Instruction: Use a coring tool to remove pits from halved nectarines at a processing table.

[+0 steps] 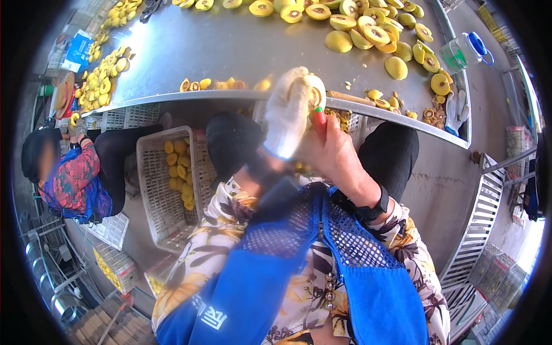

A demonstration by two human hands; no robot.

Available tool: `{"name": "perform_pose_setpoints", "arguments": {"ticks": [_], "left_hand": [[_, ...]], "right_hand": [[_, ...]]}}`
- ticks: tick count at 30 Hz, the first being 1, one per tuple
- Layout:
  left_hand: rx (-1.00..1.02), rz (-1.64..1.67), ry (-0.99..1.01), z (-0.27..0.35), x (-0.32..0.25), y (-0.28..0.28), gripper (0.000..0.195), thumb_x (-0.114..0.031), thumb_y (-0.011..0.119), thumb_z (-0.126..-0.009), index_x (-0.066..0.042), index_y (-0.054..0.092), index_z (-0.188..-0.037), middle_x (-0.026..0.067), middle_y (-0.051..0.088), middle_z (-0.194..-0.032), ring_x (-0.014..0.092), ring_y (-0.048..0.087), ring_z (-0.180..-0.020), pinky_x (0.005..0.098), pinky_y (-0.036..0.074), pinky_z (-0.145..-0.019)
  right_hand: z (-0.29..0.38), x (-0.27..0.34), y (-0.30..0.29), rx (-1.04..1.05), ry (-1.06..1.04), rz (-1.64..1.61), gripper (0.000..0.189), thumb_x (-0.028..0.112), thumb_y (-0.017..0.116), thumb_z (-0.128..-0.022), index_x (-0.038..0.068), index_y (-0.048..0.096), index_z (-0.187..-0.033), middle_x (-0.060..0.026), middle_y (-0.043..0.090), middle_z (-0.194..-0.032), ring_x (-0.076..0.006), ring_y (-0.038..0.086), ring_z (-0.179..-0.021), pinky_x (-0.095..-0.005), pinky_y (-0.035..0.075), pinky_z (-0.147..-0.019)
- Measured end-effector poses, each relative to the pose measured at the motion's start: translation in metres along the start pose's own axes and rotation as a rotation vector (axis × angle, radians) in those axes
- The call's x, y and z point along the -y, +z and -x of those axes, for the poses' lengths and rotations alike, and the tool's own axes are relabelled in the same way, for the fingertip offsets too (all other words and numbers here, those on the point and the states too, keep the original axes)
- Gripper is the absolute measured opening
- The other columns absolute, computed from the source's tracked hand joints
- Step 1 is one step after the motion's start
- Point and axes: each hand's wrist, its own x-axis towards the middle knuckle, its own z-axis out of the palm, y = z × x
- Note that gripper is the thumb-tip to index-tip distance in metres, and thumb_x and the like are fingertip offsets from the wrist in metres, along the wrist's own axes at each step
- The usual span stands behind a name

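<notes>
Above the near rim of a metal table (202, 95), my left hand (288, 114), in a white glove, holds a halved yellow peach (318, 91) with its cut side turned to the right. Bare, my right hand (340, 148) grips a small tool by its red handle with a green end (319, 122). The tool's working end is hidden at the fruit. Halved peaches with brown pit cavities (376, 35) are heaped at the table's back right. Small pit pieces and scraps (224, 84) lie along the near edge, and a wooden stick (350, 98) rests there beside my hands.
A white plastic crate (168, 189) with yellow peach halves (179, 172) stands left of my legs. At the far left another person (77, 181) sits by a pile of peach halves (103, 84). A clear jug with blue lid (461, 51) and a white glove (455, 110) are at the table's right edge.
</notes>
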Motion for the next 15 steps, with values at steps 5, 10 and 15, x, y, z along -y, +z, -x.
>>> {"name": "perform_pose_setpoints", "arguments": {"ticks": [5,10,15], "left_hand": [[0.151,0.103,-0.265,-0.015,-0.007,-0.008,0.024,-0.019,0.055,-0.088,0.000,0.062,-0.100,0.0046,0.062,-0.093,0.009,0.056,-0.082,0.0232,0.047,-0.072],[0.451,0.004,-0.307,-0.033,0.010,-0.034,0.042,-0.038,0.050,-0.089,0.001,0.061,-0.096,0.0079,0.063,-0.091,0.013,0.060,-0.079,0.0257,0.049,-0.071],[0.417,0.192,-0.587,-0.031,-0.011,-0.035,0.056,-0.051,0.046,-0.087,0.001,0.058,-0.103,0.0085,0.062,-0.091,0.013,0.060,-0.082,0.0267,0.049,-0.074]], "right_hand": [[0.002,-0.001,-0.006,0.066,0.052,0.005,0.018,0.013,0.049,-0.085,-0.002,0.039,-0.086,-0.0281,0.055,-0.063,-0.0454,0.055,-0.061,-0.0493,0.042,-0.049],[0.000,-0.008,-0.006,0.152,-0.092,0.044,0.016,0.008,0.051,-0.081,-0.003,0.043,-0.088,-0.0254,0.056,-0.063,-0.0427,0.057,-0.060,-0.0441,0.045,-0.050],[-0.005,-0.011,-0.013,-0.047,-0.018,-0.032,0.029,0.021,0.062,-0.079,0.001,0.053,-0.097,-0.0198,0.060,-0.069,-0.0339,0.062,-0.064,-0.0371,0.048,-0.055]]}}
